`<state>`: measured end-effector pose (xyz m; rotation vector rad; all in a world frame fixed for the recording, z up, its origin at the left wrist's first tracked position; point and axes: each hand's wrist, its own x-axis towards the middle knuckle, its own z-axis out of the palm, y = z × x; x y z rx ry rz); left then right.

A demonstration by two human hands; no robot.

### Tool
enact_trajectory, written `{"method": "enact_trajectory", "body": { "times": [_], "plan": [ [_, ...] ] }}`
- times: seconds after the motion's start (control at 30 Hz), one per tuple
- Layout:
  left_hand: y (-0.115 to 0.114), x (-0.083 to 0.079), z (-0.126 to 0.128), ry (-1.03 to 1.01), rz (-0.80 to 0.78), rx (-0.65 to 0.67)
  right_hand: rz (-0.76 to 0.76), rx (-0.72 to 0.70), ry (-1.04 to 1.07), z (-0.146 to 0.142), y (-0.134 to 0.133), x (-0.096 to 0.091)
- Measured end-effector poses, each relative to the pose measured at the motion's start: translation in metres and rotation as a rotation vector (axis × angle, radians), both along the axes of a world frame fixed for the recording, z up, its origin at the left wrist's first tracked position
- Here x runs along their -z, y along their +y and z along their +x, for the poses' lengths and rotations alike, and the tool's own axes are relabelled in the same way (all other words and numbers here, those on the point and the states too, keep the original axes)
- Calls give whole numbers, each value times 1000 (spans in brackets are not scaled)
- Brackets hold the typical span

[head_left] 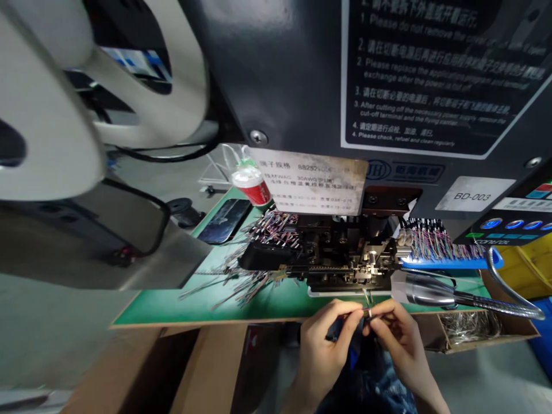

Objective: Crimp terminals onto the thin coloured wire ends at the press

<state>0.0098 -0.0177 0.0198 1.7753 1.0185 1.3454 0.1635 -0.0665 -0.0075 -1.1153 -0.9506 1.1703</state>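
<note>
At the front edge of the green tabletop (207,310), the left hand (323,351) and right hand (403,345) each close a tight pinching grip on a short wire (366,311) — held up where fingertips can steady it, just below the crimping machine (345,264) (coloured wires (444,244) stand parted in a blue comb rack (448,263)).

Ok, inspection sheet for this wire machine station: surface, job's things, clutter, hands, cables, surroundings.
surface: green bench mat, its near edge by the hands.
job's things: short coloured wire pinched between the hands, just in front of the crimping machine.
clutter: loose wire bunches on the mat, red-and-white bottle, dark flat device.
hands: left hand and right hand, fingertips meeting on the wire.
cables: black cable, upper left.
surroundings: gooseneck lamp, blue rack of wires, cardboard box.
</note>
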Motion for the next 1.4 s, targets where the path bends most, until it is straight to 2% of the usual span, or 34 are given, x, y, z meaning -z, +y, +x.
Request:
{"method": "enact_trajectory", "body": {
  "times": [0.07,0.23,0.3,0.5,0.7,0.87,1.0,1.13,1.3,1.4],
  "plan": [
    [1,3,1,-62,-131,42,-23,-52,127,1,3,2],
    [5,13,4,-276,-465,281,-120,-270,359,6,11,5],
    [6,18,3,-300,-484,326,-150,-310,385,8,13,4],
    [10,24,-4,-331,-339,312,-243,-339,401,16,13,2],
    [12,15,-1,-339,-447,384,-236,-506,388,18,20,8],
    [10,10,3,-493,-607,359,-173,-430,370,13,20,13],
    [7,3,8,-566,-697,282,-173,-265,357,7,12,18],
    [5,0,12,-637,-829,237,-155,-175,293,-2,4,19],
    [6,0,12,-610,-746,97,-93,4,152,-13,-3,21],
    [7,1,11,-599,-702,68,-80,35,67,-16,-5,22]
  ]
}}
